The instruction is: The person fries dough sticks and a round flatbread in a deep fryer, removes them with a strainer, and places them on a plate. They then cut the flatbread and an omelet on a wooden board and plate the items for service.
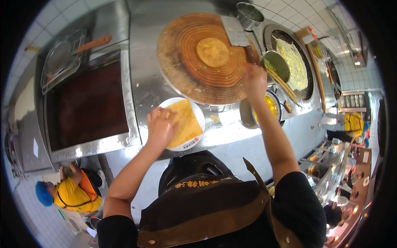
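Note:
My left hand (162, 125) rests over the left edge of a square, golden flatbread (186, 125) on a white plate (201, 115); whether its fingers grip the bread is unclear. On the round wooden chopping block (176, 62) lies a round golden flatbread (212, 52). My right hand (256, 77) is closed around the dark handle of a cleaver (237, 30), whose broad blade lies over the block's upper right part. Beside that hand stands a metal pot (280, 63) with chopped greens, wooden tongs (283, 82) across it. Nearer me is a blue-rimmed bowl (271, 108) of yellow egg.
A round griddle (291, 62) bearing a pale, spread-out food is at the right. A metal container (250, 15) stands behind the cleaver. At left are a dark rectangular pan (88, 102) and a wire rack (63, 59). Co-workers in yellow (76, 195) stand apart on both sides.

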The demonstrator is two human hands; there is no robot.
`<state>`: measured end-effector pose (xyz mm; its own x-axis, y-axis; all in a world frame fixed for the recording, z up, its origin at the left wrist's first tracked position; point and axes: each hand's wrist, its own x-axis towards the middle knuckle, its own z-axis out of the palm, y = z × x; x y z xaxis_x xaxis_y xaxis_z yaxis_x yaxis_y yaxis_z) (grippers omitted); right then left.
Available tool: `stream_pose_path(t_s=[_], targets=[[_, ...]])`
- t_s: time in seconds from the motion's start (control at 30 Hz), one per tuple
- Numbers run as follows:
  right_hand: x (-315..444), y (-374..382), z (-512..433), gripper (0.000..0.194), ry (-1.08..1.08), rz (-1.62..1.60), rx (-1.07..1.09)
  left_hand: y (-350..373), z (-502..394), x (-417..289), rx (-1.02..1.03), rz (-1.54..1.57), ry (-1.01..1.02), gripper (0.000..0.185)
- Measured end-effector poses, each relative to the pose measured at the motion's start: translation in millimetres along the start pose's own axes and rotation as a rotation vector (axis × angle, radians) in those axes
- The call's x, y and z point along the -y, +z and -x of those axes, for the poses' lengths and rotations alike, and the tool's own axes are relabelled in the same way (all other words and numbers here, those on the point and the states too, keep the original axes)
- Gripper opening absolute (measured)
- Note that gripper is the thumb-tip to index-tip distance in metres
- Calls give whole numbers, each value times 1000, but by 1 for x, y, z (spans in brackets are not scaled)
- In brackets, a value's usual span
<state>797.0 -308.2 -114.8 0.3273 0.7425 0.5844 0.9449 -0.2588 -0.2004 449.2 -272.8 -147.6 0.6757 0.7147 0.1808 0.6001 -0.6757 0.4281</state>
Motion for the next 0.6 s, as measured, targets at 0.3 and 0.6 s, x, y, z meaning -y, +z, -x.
stream_pose_path(t_s=[0.3,0.6], targets=[[-115,96,-110,59,366,-53,502,30,-221,-5,1,312,-349,36],[-63,26,-111,37,437,-496,285,66,-257,5,142,418,-525,34]])
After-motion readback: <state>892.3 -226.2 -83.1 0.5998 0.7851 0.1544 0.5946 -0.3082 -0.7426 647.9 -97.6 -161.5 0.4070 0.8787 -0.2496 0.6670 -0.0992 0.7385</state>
